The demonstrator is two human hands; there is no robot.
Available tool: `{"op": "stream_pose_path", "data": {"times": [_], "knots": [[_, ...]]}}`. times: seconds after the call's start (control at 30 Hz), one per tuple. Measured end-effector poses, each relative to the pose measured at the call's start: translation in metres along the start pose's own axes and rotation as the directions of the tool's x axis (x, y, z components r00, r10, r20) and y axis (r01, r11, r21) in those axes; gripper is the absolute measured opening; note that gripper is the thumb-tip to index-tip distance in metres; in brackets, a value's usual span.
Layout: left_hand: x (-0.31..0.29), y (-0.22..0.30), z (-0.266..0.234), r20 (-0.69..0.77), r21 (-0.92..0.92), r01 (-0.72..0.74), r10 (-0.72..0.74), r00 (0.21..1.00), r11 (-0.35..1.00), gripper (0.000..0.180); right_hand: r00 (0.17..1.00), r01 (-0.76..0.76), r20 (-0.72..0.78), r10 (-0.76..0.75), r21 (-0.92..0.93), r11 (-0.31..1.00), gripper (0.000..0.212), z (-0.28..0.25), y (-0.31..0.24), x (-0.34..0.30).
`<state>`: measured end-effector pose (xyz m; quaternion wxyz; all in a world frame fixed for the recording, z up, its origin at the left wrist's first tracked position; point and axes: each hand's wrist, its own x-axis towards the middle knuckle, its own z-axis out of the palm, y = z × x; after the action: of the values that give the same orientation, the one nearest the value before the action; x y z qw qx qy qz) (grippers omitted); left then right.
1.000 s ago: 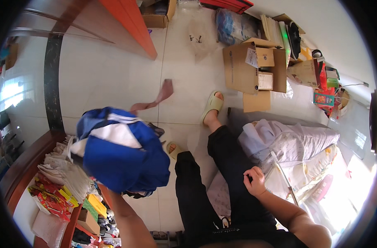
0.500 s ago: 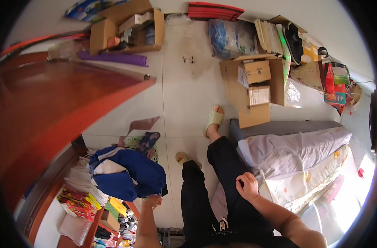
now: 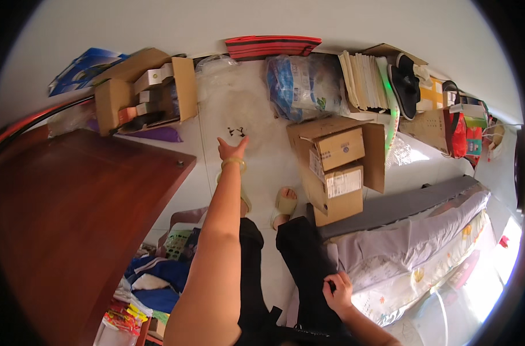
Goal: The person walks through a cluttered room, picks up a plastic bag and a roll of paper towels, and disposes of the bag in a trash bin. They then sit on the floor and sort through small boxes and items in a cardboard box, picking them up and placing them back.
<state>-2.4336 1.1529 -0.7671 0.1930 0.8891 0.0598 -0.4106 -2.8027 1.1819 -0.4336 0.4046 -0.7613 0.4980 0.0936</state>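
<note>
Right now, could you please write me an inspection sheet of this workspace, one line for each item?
Surface: pale tiled floor, partly bare.
Job's things: blue and white cloth lies low on the left, in no hand.
Clutter: open cardboard boxes, stacked papers, black sandal, plastic bag.
Grippers: left hand stretched forward, open, holding nothing; right hand rests on the black trouser leg.
Cables: nothing seen.
Surroundings: brown wooden table on the left, bed on the right.
</note>
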Motion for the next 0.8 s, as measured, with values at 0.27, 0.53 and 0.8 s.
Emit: {"op": "stream_pose_path", "data": {"times": [0.27, 0.53, 0.8], "knots": [[0.101, 0.020, 0.026, 0.241, 0.491, -0.447, 0.377, 0.894, 0.748, 0.028, 0.987, 0.023, -0.162, -0.014, 0.055, 0.998, 0.013, 0.005, -0.012, 0.064], [0.173, 0.142, -0.062, -0.070, 0.760, -0.602, 0.952, 0.298, 0.245, 0.011, 0.948, 0.106, -0.296, -0.115, -0.045, 0.993, 0.011, 0.000, -0.005, 0.126], [0.177, 0.051, -0.031, 0.402, 0.395, -0.868, 0.793, 0.458, 0.301, 0.019, 0.874, 0.447, -0.085, -0.479, -0.248, 0.860, 0.027, -0.001, -0.027, 0.278]]}}
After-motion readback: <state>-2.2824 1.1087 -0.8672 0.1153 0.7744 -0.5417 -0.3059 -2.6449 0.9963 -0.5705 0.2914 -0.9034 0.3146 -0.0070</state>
